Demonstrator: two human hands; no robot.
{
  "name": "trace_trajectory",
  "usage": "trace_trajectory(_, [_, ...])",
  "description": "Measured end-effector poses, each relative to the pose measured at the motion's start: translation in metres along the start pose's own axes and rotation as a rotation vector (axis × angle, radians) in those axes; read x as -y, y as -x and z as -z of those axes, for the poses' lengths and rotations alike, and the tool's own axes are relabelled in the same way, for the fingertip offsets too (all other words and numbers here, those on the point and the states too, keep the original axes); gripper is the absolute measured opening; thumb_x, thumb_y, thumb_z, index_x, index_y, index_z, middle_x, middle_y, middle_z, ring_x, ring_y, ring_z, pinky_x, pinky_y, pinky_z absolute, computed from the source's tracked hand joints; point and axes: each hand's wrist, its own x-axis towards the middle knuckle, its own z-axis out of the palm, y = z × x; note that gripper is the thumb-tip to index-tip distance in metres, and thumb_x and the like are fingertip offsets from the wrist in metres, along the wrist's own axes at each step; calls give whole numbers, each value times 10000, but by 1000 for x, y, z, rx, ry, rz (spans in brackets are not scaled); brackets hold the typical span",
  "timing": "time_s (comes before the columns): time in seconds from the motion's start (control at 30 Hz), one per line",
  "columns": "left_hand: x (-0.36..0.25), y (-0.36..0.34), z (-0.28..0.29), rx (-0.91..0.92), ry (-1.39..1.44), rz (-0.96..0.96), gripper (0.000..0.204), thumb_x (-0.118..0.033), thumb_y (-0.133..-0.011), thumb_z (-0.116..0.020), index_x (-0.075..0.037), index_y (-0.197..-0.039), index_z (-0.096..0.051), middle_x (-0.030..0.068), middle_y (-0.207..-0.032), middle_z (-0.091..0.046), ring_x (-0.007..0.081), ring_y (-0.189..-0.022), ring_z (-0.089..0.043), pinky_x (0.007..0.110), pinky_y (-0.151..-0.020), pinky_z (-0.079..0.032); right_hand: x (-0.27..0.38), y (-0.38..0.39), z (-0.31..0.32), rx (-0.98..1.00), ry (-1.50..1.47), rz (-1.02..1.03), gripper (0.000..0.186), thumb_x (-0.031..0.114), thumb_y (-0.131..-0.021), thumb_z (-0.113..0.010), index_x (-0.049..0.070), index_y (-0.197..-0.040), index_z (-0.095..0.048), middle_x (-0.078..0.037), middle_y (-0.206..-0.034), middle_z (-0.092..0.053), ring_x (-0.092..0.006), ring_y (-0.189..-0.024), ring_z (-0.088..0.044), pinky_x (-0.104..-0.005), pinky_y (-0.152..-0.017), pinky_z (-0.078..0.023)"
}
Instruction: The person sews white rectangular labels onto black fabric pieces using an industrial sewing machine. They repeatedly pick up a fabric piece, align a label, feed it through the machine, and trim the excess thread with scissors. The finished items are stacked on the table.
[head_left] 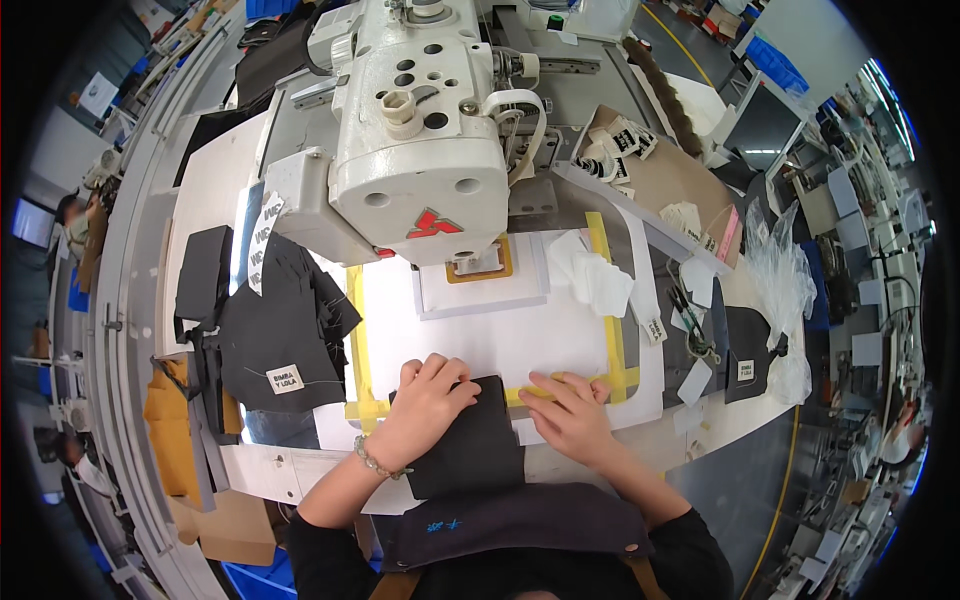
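A black fabric piece [465, 455] lies at six o'clock; at seven the left hand [424, 408] curls on it, its grip hard to tell; at five the right hand [572, 418] is loosely spread, released. Beyond, twelve o'clock: white sewing machine [415, 165].

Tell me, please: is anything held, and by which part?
The left hand touches the black fabric piece near its upper edge; whether it pinches cannot be told. The right hand holds nothing visible.
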Motion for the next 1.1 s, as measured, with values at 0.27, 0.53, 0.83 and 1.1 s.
trace_trajectory(0.27, [-2, 5, -12, 36, -25, 63, 133, -119, -754, -721, -132, -839, -619, 9, -892, -497, 193, -872, -491, 353, -784, -333, 6, -2, -2, -42, -9, 28, 305, 155, -741, -713, 213, -1040, -721, 41, -1244, -607, -163, -1065, -523, -347, -819, -293])
trace_trajectory(0.53, [-4, 18, -26, 3, -157, 26, 70, -146, -822, -611, -136, -884, -580, 14, -861, -488, 176, -849, -502, 326, -769, -342, 17, -3, -6, -58, -103, 57, 373, 183, -738, -739, 190, -1108, -689, -4, -1222, -620, -174, -1002, -553, -356, -840, -279])
trace_trajectory(0.83, [-13, 17, -3, -347, -359, -159, 176, -190, -798, -653, -183, -972, -627, -44, -976, -568, 108, -914, -538, 305, -788, -316, 29, -1, -8, -90, -531, 148, 495, 33, -809, -669, 126, -1290, -600, -118, -1215, -599, -202, -815, -623, -329, -692, -505])
trace_trajectory(1.1, [-34, -30, -3, -342, -219, -316, 522, -498, -782, -718, -157, -1145, -561, 72, -1224, -580, 211, -1123, -543, 350, -903, -338, 3, -34, 25, -163, -704, -368, 566, -55, -894, -527, 27, -1444, -420, -172, -1403, -510, -242, -1200, -571, -297, -1001, -421])
